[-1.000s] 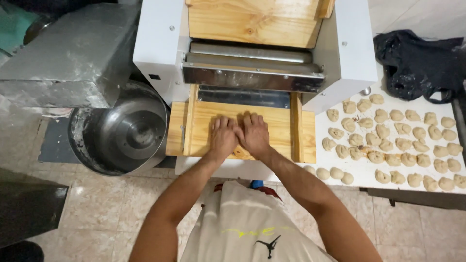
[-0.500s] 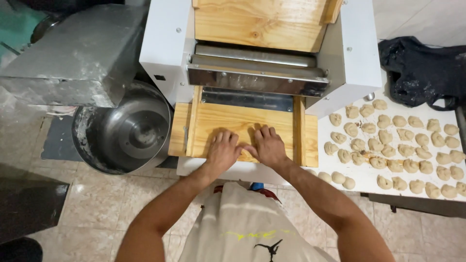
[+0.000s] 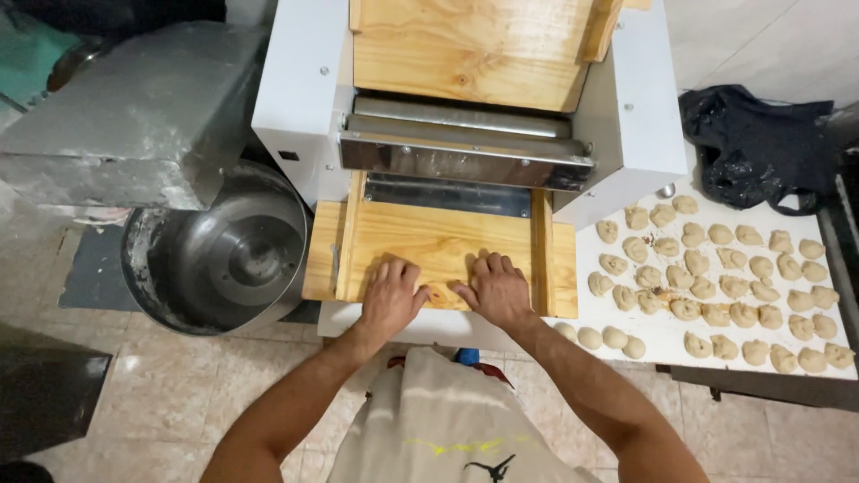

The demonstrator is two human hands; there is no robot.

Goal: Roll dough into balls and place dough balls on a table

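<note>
Head view, looking straight down. Left hand and right hand flat, palms down, on the wooden tray of a dough-rolling machine. Fingers of both spread only a little and stretched toward the metal rollers, gripping nothing. Between the thumbs, a small piece of dough, pale tan, nearly the colour of the wood, lying at the tray's near edge; exact outline hard to tell. Raised wooden rails along the tray's left and right sides, bare board ahead of the fingers up to the steel lip under the rollers. Left of the machine, just beside the tray, a round steel mixing bowl. Right of it, a white table carrying rows of small dough pieces, with a black bag at the far end. Below the tray, tiled floor and a light apron.
</note>
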